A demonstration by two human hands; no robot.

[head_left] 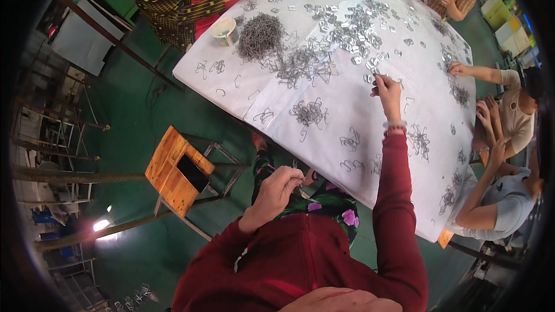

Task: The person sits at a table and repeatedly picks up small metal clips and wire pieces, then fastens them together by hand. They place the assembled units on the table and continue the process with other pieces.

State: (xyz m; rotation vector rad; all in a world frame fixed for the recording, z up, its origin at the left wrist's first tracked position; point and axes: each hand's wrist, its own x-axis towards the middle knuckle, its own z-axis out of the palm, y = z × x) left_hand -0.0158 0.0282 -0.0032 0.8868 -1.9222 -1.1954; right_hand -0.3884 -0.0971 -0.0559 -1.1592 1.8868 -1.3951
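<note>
My right hand [388, 95] reaches out over the white-covered table [358, 104], its thumb and fingers pinched together beside a small flat metal plate [367, 79] at the near edge of the scattered plates. Whatever its fingertips hold, if anything, is too small to name. My left hand [274, 194] is held in front of my body, short of the table edge, with fingers and thumb closed; what is in them is hidden. A small pile of bent metal wire hooks [309, 114] lies on the near side of the table, with smaller groups around my right forearm.
A large heap of wire hooks [260, 36] stands beside a white tub [224, 32] at the far left. Several people sit around the table, their hands on or over it. At left is a wooden stool [170, 167] with a black phone [192, 173] on it.
</note>
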